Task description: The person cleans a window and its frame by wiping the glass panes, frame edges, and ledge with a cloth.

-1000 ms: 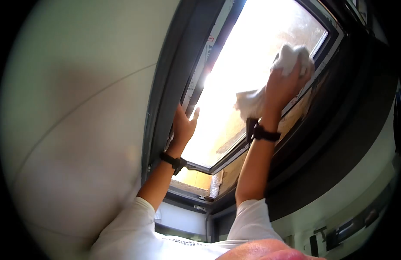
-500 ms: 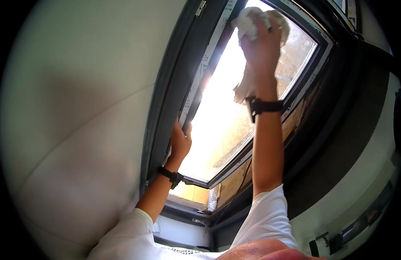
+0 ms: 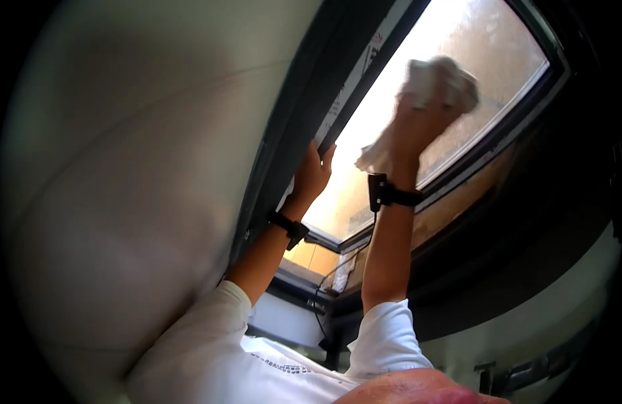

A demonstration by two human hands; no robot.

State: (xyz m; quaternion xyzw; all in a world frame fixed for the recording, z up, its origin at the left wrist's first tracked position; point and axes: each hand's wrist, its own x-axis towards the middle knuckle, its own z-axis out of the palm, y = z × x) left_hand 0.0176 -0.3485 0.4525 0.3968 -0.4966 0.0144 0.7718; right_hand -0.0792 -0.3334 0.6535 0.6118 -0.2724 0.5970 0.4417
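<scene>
My right hand is closed round a bunched whitish cloth against the bright window pane; a loose end of the cloth hangs down beside the wrist. Lower and to the left, my left hand grips the edge of the dark window sash, its thumb apart from the fingers and the fingertips partly hidden behind the frame. Each wrist wears a black band with a small box on it.
A pale wall fills the left side. Dark framing curves round the window on the right. Below the sash, a thin black cable hangs near the lower frame corner. A metal fitting shows at the bottom right.
My right hand with the cloth went from the pane's right side up and left, then came back down and right. The view has shifted; my left hand still holds the sash edge.
</scene>
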